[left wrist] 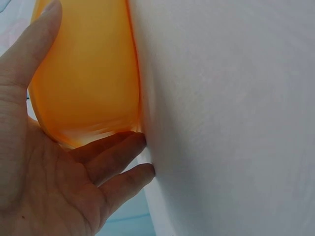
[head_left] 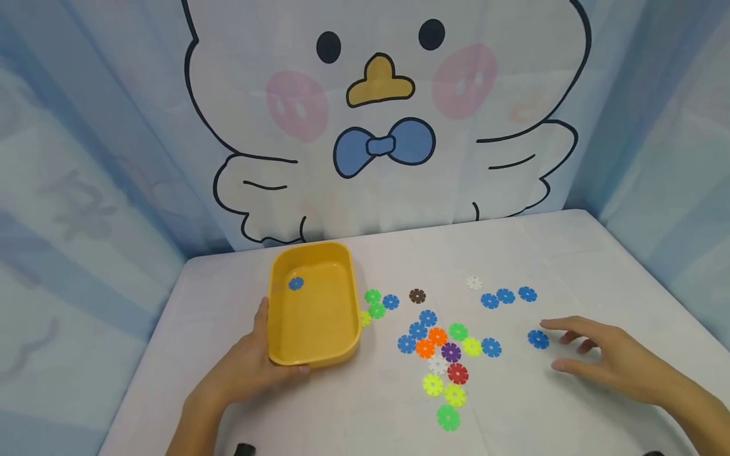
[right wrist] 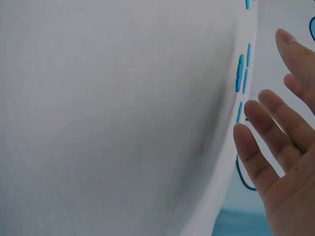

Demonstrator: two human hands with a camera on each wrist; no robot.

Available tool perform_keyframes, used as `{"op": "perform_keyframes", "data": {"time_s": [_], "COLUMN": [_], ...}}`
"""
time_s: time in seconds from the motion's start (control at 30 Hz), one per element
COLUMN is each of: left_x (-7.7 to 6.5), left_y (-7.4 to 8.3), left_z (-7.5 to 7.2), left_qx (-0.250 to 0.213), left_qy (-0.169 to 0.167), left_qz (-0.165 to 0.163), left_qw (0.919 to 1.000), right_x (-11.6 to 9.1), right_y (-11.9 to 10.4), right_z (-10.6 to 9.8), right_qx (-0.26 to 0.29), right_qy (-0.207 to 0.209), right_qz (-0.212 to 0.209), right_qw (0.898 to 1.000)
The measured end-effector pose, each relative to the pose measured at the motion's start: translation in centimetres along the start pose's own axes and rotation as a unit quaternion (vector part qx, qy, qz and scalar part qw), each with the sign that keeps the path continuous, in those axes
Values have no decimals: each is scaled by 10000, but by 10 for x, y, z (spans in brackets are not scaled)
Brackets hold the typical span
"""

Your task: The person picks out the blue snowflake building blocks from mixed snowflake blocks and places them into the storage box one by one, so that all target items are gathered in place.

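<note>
My left hand (head_left: 246, 367) grips a yellow plastic tray (head_left: 313, 320) at its near left corner, thumb on one side and fingers on the other. In the left wrist view, the tray's wall (left wrist: 88, 73) lies against that hand (left wrist: 54, 182), with fingertips right at the white cloth. One blue notched disc (head_left: 296, 283) lies inside the tray. Over the right part of the table my right hand (head_left: 607, 361) hovers with fingers spread and holds nothing. A single blue notched disc (head_left: 538, 339) lies just left of its fingertips. The right wrist view shows blue discs (right wrist: 239, 73) edge-on beyond the fingers.
Several notched discs lie mid-table, among them an orange disc (head_left: 437, 336), a purple disc (head_left: 451, 352) and a red disc (head_left: 457, 373). Three blue discs (head_left: 505, 296) form a row behind, near a white disc (head_left: 474, 283). A printed curtain (head_left: 376, 190) hangs behind the table.
</note>
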State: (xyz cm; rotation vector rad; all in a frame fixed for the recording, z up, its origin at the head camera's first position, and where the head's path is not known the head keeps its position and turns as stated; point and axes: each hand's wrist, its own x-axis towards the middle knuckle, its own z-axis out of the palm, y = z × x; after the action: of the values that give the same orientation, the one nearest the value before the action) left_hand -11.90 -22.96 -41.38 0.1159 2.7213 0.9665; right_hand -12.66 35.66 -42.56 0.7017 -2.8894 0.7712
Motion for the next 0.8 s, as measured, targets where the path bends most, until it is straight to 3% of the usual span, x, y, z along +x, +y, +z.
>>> {"op": "perform_keyframes", "data": {"time_s": [0.27,0.57,0.8], "left_x": [0,2,1], "left_y": [1,-2,-1], "left_z": [1,2,2], "left_qx": [-24,-34,-3], "left_qy": [-26,-1,0], "left_qz": [-95,-36,-20], "left_qw": [9999,10000,10000], "right_x": [5,11,17], "right_y": [3,4,9], "right_z": [2,15,20], "right_qx": [69,-161,-141], "right_qy": [-365,1,-63], "right_qz": [234,-395,-350], "right_qw": [9990,9991,9993]}}
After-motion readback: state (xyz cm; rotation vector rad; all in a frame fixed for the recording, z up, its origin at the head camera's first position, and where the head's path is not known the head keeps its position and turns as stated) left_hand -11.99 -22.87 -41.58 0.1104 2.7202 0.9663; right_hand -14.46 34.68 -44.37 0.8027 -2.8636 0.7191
